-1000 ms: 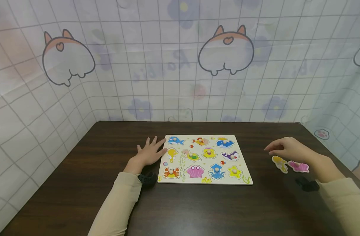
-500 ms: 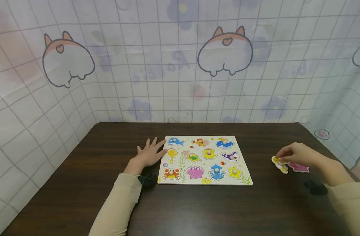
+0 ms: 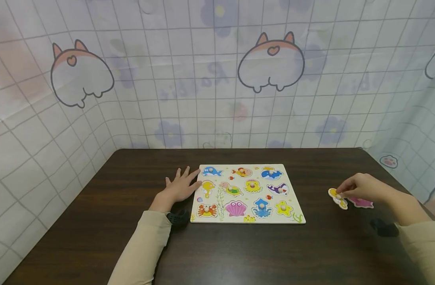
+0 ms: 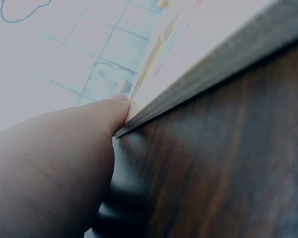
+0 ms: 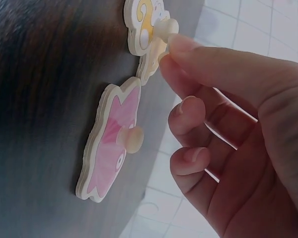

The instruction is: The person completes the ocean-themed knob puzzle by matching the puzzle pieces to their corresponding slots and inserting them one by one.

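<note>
My right hand (image 3: pixel 367 188) pinches the wooden knob of a yellow seahorse puzzle piece (image 5: pixel 139 17) between thumb and index finger, the other fingers curled loosely. Beside that piece lies a pink shell puzzle piece (image 5: pixel 111 146) with its own round knob, partly covered by the hand in the head view. At the left side of a pale puzzle board (image 3: pixel 247 198), my left hand (image 3: pixel 178 188) lies with fingers spread, fingertips at the board's edge. In the left wrist view, the thumb (image 4: pixel 114 111) touches the board's edge.
Knobbed sea-animal pieces sit in the board, among them a crab (image 3: pixel 207 210), a blue squid (image 3: pixel 262 208) and a yellow starfish (image 3: pixel 283 208). Pictures of a seahorse and a shell show there without knobs. A patterned curtain (image 3: pixel 189 99) hangs behind the dark table (image 3: pixel 256 257).
My right hand has come down and right onto the seahorse piece, and its thumb and index finger have closed on the knob. The left hand stays in place.
</note>
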### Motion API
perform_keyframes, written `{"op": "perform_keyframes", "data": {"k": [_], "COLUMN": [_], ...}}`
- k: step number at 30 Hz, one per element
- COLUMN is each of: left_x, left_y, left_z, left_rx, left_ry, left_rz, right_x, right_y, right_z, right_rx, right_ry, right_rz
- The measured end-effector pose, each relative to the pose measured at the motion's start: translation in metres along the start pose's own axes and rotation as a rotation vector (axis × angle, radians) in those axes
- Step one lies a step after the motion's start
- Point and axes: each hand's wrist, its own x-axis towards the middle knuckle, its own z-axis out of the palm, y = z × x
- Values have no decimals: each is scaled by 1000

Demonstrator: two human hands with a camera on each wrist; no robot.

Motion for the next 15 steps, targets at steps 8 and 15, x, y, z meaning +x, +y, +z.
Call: {"op": "perform_keyframes", "data": {"k": [8,15], "left_x": [0,0], "left_y": [-3,-1], "left_z": [1,1], "left_rx": [4,2], "left_ry": [-3,-2], "left_rz": [0,4], "right_x": [1,-1], "right_y": [0,1], "right_z": [5,8], "right_rx": [0,3], "right_ry": [7,26], "right_rz": [-17,-25]}}
